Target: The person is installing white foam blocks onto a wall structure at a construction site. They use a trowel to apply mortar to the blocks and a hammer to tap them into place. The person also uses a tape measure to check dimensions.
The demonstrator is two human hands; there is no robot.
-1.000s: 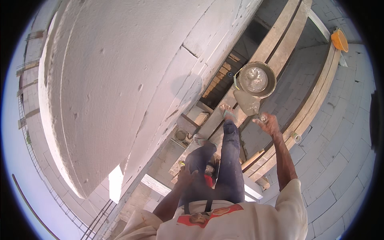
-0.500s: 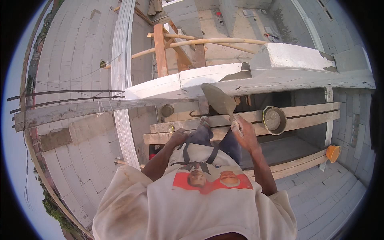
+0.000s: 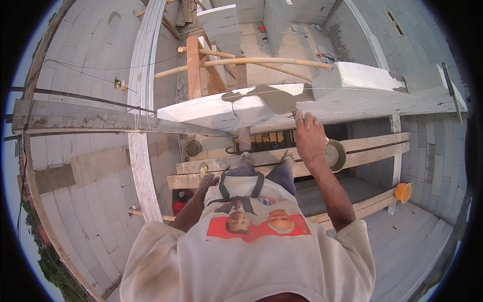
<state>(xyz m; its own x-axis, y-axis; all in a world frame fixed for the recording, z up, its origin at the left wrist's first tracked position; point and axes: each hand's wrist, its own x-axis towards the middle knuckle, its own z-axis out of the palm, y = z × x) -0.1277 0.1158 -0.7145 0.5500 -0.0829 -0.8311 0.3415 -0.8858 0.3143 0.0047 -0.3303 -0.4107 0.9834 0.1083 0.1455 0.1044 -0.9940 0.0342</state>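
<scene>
1. gripping a flat, pointed gray trowel point(image 3: 276, 102), your right hand point(image 3: 309, 135) has its fingers wrapped around the handle, and they hide most of it.
2. the blade is over the top edge of the long white block wall point(image 3: 359, 103) in front of you. i cannot tell if it touches the wall or sits just above it.
3. on the left of the blade, a wet gray blob point(image 3: 231, 95) sits on the wall top, with a thin drip running down.
4. your left hand point(image 3: 210, 180) is low, by your left side, with the fingers curled. i cannot tell if it has anything in it.
5. near your right wrist, a round gray bucket point(image 3: 342, 160) with wet gray mix point(image 3: 331, 156) inside sits on the long brown wooden planks point(image 3: 372, 147).
6. your two feet point(image 3: 288, 157) are on those planks too, to the left of the bucket.
7. a small round gray pot point(image 3: 193, 147) is left of your feet. a bright orange tub point(image 3: 403, 193) is far off to your right, at the end of another brown board point(image 3: 370, 202).
</scene>
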